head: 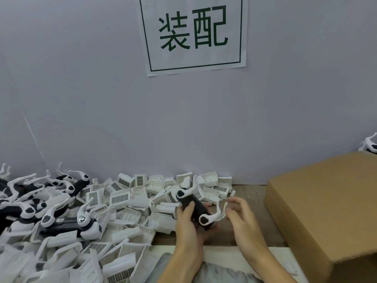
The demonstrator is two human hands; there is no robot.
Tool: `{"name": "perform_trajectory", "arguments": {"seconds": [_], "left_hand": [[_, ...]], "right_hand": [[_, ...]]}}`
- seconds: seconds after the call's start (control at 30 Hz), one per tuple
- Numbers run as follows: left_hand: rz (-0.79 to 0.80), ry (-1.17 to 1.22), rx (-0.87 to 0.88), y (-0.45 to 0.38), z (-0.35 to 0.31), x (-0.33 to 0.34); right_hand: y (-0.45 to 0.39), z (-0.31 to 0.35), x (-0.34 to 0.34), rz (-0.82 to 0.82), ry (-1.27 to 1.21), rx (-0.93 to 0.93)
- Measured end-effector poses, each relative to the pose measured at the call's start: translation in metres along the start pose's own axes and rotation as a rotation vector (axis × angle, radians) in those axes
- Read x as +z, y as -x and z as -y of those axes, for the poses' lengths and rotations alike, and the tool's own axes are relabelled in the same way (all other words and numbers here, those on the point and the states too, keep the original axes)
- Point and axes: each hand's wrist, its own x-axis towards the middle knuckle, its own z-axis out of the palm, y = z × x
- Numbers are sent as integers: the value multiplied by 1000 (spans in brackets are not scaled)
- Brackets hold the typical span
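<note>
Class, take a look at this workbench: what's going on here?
A person's left hand grips a black body with two white curved arms; the open right hand is at the tip of the nearer arm. White grilled housings are heaped behind, similar black-and-white pieces lie left, a cardboard box right.

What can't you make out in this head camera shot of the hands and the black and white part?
Right hand: motion-blurred in the head view, so whether it touches the white arm is unclear.
Black and white part: its underside is hidden by the left hand gripping it.
Cardboard box: cut off by the right edge; contents not visible.
Piece behind the box: cut by the right edge.
</note>
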Motion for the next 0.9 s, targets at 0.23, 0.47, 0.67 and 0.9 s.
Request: {"name": "perform_trajectory", "arguments": {"seconds": [0.23, 0.47, 0.67, 0.9], "left_hand": [[22, -340, 125, -3, 10, -3], [195, -391, 126, 4, 8, 0], [173, -520, 170, 3, 9, 1], [135, -459, 80, 1, 10, 4]], "right_hand": [[3, 0, 1, -30, 349, -307], [-4, -1, 0, -39, 198, -103], [-6, -3, -4, -97, 92, -28], [-2, -2, 0, 64, 28, -105]]}}
